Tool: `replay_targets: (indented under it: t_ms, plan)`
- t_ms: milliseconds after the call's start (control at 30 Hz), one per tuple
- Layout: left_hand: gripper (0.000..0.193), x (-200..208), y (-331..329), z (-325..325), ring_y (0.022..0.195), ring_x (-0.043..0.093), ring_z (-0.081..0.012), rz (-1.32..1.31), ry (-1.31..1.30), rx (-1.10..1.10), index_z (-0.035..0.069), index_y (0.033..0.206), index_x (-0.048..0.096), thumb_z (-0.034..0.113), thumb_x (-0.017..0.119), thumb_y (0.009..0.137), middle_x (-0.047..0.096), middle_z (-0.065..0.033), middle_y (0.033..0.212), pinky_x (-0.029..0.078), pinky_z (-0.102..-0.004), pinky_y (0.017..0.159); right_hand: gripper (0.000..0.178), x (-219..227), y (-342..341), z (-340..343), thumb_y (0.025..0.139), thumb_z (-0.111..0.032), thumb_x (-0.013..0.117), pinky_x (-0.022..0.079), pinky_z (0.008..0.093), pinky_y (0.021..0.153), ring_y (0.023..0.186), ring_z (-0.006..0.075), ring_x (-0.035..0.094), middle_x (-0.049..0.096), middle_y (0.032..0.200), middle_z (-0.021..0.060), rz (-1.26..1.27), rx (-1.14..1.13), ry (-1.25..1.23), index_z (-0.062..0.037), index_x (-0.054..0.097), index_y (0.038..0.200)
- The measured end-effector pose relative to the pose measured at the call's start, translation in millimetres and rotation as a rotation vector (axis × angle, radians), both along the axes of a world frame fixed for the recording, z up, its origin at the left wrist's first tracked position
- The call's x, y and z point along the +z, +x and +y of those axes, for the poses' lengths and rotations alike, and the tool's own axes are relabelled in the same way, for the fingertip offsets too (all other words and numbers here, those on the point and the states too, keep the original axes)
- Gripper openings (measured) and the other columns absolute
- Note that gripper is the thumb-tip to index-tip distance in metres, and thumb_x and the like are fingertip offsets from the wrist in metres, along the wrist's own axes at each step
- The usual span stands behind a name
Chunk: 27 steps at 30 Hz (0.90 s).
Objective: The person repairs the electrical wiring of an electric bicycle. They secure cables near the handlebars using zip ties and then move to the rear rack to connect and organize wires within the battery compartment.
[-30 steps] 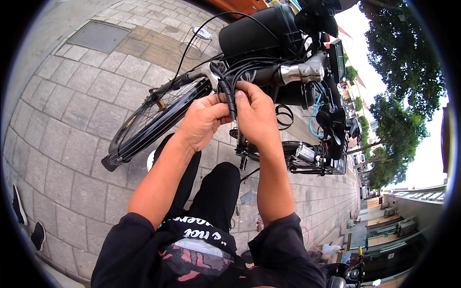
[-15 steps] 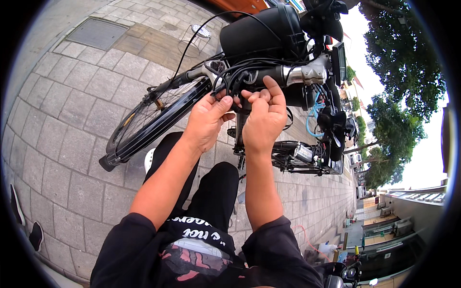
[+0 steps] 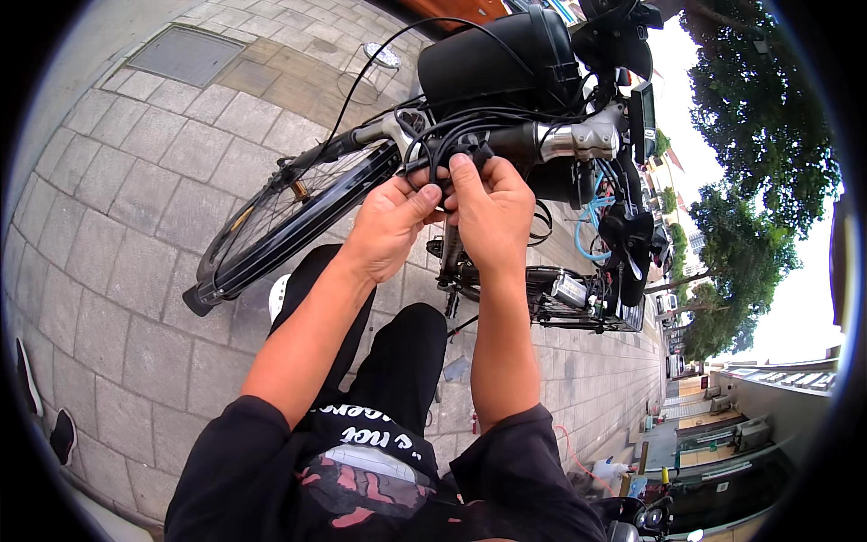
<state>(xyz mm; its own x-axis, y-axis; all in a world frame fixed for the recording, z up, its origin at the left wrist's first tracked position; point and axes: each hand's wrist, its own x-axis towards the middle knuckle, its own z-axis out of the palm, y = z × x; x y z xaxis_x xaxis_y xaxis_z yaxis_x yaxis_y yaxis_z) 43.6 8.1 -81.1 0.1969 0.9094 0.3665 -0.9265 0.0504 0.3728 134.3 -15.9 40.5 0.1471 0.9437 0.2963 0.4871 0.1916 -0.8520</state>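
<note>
At the front of a bicycle, several black cables bunch beside the silver fork crown and the dark head tube. My left hand is closed in a pinch on the cables just below the crown. Right beside it, my right hand is closed on the same bunch, its thumb pressed on top and fingers curled behind. The fingertips of both hands nearly meet, and they partly hide what lies between them. The front wheel's black mudguard extends to the left.
A black cylindrical case sits above the head tube, near the silver stem. Below right are the rear rack and a blue coiled cable. Paving surrounds the bicycle; another person's shoe shows at far left.
My right hand has turned and closed, its raised index finger coming down and its thumb now pressing on the cables. My left hand stays nearly in place.
</note>
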Motion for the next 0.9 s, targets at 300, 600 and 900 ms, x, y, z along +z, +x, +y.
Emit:
replay_targets:
  t_ms: [300, 600, 900]
  plan:
    - [0.031, 9.8, 6.0, -7.0, 0.102, 0.071, -0.0131, 0.031, -0.159, 0.261, 0.001, 0.128, 0.062, 0.008, 0.078, 0.102, 0.076, -0.0076, 0.113, 0.056, -0.0286, 0.09, 0.021, 8.0, 18.3, -0.8, 0.108, -0.006, 0.066, 0.058, 0.0294, 0.088, 0.099, 0.0155, 0.072, 0.068, 0.122, 0.0081, -0.264, 0.406, 0.388, 0.0027, 0.072, 0.126]
    - [0.033, 16.9, 11.7, -9.7, 0.094, 0.071, -0.0115, -0.016, -0.224, 0.364, -0.001, 0.124, 0.062, 0.012, 0.081, 0.1, 0.073, -0.0057, 0.105, 0.057, -0.0261, 0.083, 0.023, 34.1, -15.0, 26.3, 0.1, -0.001, 0.068, 0.058, 0.0332, 0.082, 0.09, 0.0232, 0.074, 0.077, 0.107, 0.0164, -0.388, 0.514, 0.271, 0.0009, 0.072, 0.123]
    - [0.03, 14.5, 8.0, 0.8, 0.081, 0.067, -0.0082, -0.041, -0.34, 0.261, 0.002, 0.115, 0.065, 0.022, 0.082, 0.101, 0.072, -0.0021, 0.094, 0.047, -0.0206, 0.066, 0.025, 18.0, -5.3, 31.2, 0.099, 0.002, 0.07, 0.057, 0.0267, 0.085, 0.099, 0.013, 0.07, 0.074, 0.117, 0.0099, -0.377, 0.506, 0.433, -0.0024, 0.073, 0.123]
